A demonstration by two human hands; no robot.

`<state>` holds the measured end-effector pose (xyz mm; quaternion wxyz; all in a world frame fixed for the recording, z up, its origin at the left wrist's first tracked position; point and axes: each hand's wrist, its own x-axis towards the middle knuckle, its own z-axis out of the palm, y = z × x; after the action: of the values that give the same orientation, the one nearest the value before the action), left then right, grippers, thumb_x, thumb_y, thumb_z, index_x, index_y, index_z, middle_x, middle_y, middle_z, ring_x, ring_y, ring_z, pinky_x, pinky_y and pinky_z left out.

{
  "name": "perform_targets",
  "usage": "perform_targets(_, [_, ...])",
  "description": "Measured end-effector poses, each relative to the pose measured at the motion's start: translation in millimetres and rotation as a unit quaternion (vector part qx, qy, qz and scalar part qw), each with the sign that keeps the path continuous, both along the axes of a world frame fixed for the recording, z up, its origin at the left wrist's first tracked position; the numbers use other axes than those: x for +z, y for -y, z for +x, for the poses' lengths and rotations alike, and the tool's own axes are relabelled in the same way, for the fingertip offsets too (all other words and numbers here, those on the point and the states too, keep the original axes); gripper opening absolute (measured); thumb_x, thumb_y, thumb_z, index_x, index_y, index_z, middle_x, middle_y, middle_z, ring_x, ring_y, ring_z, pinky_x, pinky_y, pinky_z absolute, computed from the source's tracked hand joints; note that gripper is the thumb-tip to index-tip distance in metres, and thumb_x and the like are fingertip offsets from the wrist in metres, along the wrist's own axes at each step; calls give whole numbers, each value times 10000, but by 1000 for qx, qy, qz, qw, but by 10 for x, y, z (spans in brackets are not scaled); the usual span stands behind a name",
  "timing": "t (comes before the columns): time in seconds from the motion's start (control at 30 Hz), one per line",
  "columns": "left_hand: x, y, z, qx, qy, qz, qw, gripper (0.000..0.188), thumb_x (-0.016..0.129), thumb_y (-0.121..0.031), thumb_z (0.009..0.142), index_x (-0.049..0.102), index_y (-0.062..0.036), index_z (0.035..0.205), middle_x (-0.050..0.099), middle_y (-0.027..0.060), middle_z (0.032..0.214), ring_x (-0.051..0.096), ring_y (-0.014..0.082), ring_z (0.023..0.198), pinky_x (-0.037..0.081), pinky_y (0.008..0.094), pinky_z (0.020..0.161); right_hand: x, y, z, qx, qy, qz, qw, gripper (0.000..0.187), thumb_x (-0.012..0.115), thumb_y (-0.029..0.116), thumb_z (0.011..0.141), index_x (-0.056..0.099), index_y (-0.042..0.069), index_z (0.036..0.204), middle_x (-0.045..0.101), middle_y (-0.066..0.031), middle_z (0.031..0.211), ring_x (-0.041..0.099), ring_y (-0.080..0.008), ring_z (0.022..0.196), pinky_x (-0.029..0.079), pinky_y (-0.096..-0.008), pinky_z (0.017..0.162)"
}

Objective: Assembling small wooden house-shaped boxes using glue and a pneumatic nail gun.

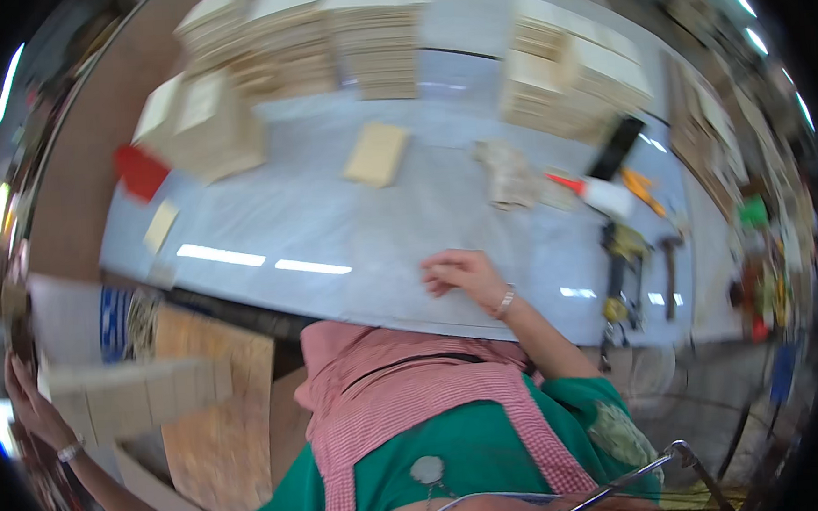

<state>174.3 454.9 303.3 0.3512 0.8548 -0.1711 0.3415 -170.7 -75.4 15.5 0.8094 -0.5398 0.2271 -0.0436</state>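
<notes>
At the far left, my left hand (pixel 33 410) is stretched out with its fingers extended. It is beside the end of a row of pale wooden blocks (pixel 146 398), and blur hides whether it touches them. My right hand (pixel 462 276) hovers over the near edge of the blue-grey table (pixel 332 227), fingers loosely curled together and no object visible in them. Beyond it lie a pale wooden piece (pixel 378 154) and a crumpled light cloth or glove (pixel 509 173). A smaller pale piece (pixel 161 226) rests near the table's left edge.
Stacks of pale boards (pixel 377 42) stand at the back, with another group (pixel 571 72) at the back right. On the right are a white bottle with a red tip (pixel 607 197), a black object (pixel 618 147), a power tool (pixel 623 261) and a hammer (pixel 670 277). A plywood sheet (pixel 217 408) leans below left.
</notes>
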Motion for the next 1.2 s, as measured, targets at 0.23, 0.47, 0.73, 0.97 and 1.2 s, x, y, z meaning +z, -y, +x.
perform_targets(0.23, [-940, 3186, -562, -344, -38, 150, 926, 255, 542, -63, 917, 584, -20, 1164, 622, 74, 1093, 578, 174, 1037, 466, 307, 862, -160, 152, -668, -125, -18, -1, 992, 221, 561, 183, 935, 629, -17, 1000, 653, -76, 837, 641, -135, 706, 542, -261, 654])
perform_targets(0.47, [-1815, 4821, -1102, -466, -157, 229, 840, 328, 653, -256, 846, 608, -39, 1087, 626, 129, 1032, 607, 260, 926, 490, 333, 769, -170, 328, -1242, -237, -49, 32, 970, 245, 554, 211, 940, 618, -20, 890, 626, -75, 728, 604, -131, 606, 510, -254, 586])
perform_targets(0.73, [-2503, 5380, -828, -337, -173, 364, 851, 761, 632, -571, 764, 525, 62, 1172, 557, 242, 1147, 551, 374, 1054, 453, 415, 891, -156, 409, -1405, -285, -72, -3, 956, 250, 556, 210, 939, 618, -22, 870, 626, -74, 715, 601, -132, 590, 499, -243, 560])
perform_targets(0.97, [-2716, 5388, -832, -305, -184, 410, 840, 864, 682, -580, 697, 449, 43, 1248, 526, 240, 1152, 508, 384, 1068, 426, 418, 921, 153, 694, -1265, -295, -50, -100, 949, 209, 551, 167, 935, 617, -24, 885, 632, -59, 723, 602, -96, 608, 500, -221, 569])
perform_targets(1.2, [-2713, 5222, -872, -368, -158, 246, 883, 802, 723, -361, 711, 373, 25, 1320, 505, 197, 1103, 507, 353, 1008, 429, 407, 880, 415, 1073, -774, -270, -58, -283, 918, 194, 566, 188, 915, 621, 3, 897, 634, -66, 731, 598, -93, 620, 479, -233, 569])
